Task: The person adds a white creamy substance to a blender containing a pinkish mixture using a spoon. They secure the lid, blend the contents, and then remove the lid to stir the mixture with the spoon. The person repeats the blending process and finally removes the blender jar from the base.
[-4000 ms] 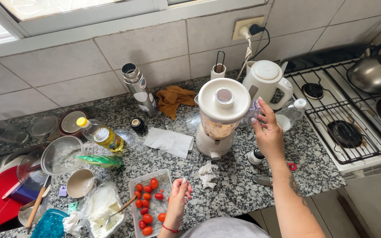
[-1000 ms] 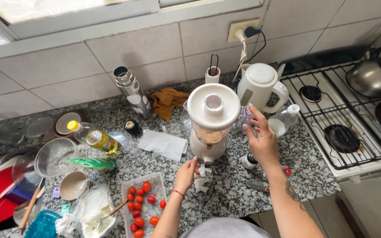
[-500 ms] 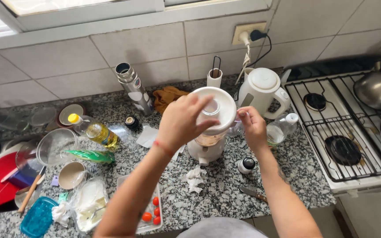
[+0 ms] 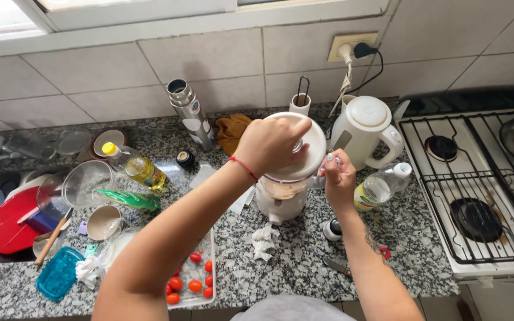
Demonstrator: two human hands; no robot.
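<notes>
The white blender [image 4: 282, 184] stands upright on the speckled grey granite surface [image 4: 304, 261], its long axis vertical, a squat plastic base under a clear jar that holds a pale, pinkish blend, topped by a round white lid [image 4: 307, 156]. The left hand [image 4: 270, 142] lies flat over that lid, its fingers [image 4: 297, 132] curled down over the top and gripping it. The right hand [image 4: 338, 175] is just right of the blender at jar height, its fingers closed into a loose fist against the jar's side; what they grip there I cannot tell. Right of the blender stands a smooth white electric kettle [image 4: 367, 131], and in front of that a clear plastic bottle [image 4: 379, 187] lies tilted. Just in front of the blender sits a crumpled white paper tissue [image 4: 263, 242], and farther front-left a shallow white tray [image 4: 209, 273] of glossy red cherry tomatoes [image 4: 194, 285]. Left of the blender are a yellow-capped oil bottle [image 4: 135, 166], a clear round bowl [image 4: 84, 184] and a red plastic board [image 4: 10, 223]. Behind the blender rise a slim steel flask [image 4: 188, 113] and a wall of pale square tiles [image 4: 209, 59] with a socket [image 4: 349, 46]. Far right of the blender is a white gas stove [image 4: 477, 196] with black grates.
</notes>
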